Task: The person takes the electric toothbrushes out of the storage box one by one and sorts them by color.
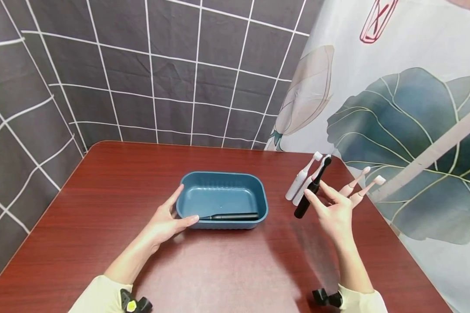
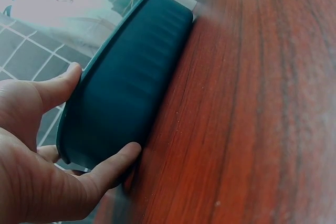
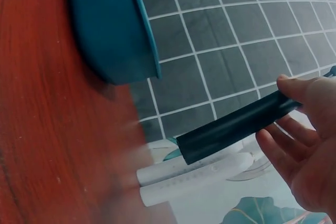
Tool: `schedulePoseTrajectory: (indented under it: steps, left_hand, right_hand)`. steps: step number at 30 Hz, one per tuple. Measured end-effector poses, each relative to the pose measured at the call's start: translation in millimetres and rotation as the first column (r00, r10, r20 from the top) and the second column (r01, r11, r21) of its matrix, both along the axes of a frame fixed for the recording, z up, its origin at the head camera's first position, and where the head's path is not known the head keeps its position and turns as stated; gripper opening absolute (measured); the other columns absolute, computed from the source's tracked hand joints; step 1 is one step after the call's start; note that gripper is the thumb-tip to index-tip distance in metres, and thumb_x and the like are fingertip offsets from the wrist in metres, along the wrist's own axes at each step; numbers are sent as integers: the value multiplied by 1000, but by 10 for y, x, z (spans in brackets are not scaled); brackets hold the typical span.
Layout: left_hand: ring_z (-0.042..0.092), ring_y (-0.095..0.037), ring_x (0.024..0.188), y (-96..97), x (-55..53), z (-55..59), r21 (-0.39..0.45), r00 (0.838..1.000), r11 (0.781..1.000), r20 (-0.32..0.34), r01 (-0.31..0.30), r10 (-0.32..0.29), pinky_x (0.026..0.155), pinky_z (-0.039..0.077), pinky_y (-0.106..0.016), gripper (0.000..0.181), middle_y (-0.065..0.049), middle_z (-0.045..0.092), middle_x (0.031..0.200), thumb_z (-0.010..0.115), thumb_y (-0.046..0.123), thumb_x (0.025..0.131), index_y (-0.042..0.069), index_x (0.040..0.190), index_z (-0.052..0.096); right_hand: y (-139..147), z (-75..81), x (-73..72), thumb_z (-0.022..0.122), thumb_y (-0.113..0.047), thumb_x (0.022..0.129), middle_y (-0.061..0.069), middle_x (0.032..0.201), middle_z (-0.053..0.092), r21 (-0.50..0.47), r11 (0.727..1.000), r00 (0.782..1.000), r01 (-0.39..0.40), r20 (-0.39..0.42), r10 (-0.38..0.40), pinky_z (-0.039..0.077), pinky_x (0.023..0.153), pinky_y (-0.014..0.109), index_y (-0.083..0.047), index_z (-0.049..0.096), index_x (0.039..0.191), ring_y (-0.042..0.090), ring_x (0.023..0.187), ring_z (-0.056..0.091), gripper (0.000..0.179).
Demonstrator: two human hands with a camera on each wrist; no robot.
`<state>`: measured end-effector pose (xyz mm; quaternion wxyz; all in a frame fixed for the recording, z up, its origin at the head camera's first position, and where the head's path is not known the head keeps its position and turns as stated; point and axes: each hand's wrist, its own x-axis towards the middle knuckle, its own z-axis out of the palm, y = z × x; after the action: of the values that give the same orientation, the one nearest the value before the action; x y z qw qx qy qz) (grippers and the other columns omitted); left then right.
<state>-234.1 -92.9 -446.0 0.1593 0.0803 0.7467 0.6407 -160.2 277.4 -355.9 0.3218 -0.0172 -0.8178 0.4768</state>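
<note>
My right hand pinches a black electric toothbrush by its handle, with the brush head up and away from me. In the right wrist view the toothbrush handle slants down from thumb and fingers over two white handles. My left hand grips the left end of a blue plastic basin, thumb at the near rim. From the left wrist, fingers span the basin's side wall. Another black electric toothbrush lies in the basin along its near wall.
Two white electric toothbrushes lie at the table's back right. Two pink electric toothbrushes are partly hidden behind my right hand. A grey tiled-pattern cloth hangs behind the red-brown table, and a leaf-print curtain hangs at the right.
</note>
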Motion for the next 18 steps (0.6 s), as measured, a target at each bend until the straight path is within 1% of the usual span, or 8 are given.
schedulePoseTrajectory:
  steps: [4, 6, 8, 11, 15, 18]
  left_hand:
    - [20, -29, 139, -2, 1, 3, -15, 1000, 1000, -1, -6, 6, 105, 31, -41, 102, -10, 13, 155, 83, 32, 71, 38, 149, 17]
    - [20, -29, 139, -2, 3, 6, -16, 1000, 1000, 0, -7, 7, 106, 30, -41, 102, -11, 13, 155, 83, 32, 71, 38, 149, 17]
    - [20, -29, 138, -1, 4, 7, -14, 1000, 1000, 0, -6, 6, 106, 30, -40, 103, -11, 14, 155, 83, 32, 71, 38, 149, 17]
    - [20, -29, 138, 1, 2, 10, -8, 1000, 1000, 0, -3, 3, 105, 30, -40, 103, -11, 14, 155, 83, 31, 72, 37, 150, 17]
    - [20, -30, 139, -2, -1, 13, -12, 1000, 1000, -3, -3, 3, 106, 29, -41, 103, -11, 13, 155, 83, 32, 71, 37, 150, 16]
    - [20, -30, 138, -3, 0, 12, -13, 1000, 1000, -4, -4, 4, 106, 29, -41, 103, -11, 14, 155, 83, 33, 71, 37, 150, 16]
  right_hand:
    - [34, -63, -18, 72, -3, 82, 1, 97, 68, -75, 996, 998, -43, 51, 47, 51, 74, 18, -1, 65, 118, 6, 81, 65, 37]
    - [86, -148, -54, 72, -6, 82, 0, 98, 68, -106, 993, 995, -53, 77, 61, 51, 76, 19, -2, 64, 119, 5, 83, 65, 38]
    - [144, -248, -92, 73, -9, 82, 3, 100, 68, -118, 992, 993, -51, 102, 63, 51, 76, 19, -3, 64, 120, 6, 85, 65, 40]
    - [201, -374, -131, 74, -15, 82, 5, 105, 68, -95, 995, 990, -39, 131, 51, 51, 75, 18, -7, 65, 120, 6, 89, 65, 40]
    - [206, -452, -138, 75, -20, 82, 9, 108, 68, -45, 998, 989, -36, 143, 42, 51, 72, 17, -11, 66, 119, 5, 90, 64, 40]
    - [206, -498, -138, 75, -19, 82, 10, 113, 66, -30, 998, 986, -52, 155, 56, 50, 73, 16, -10, 65, 120, 4, 93, 63, 41]
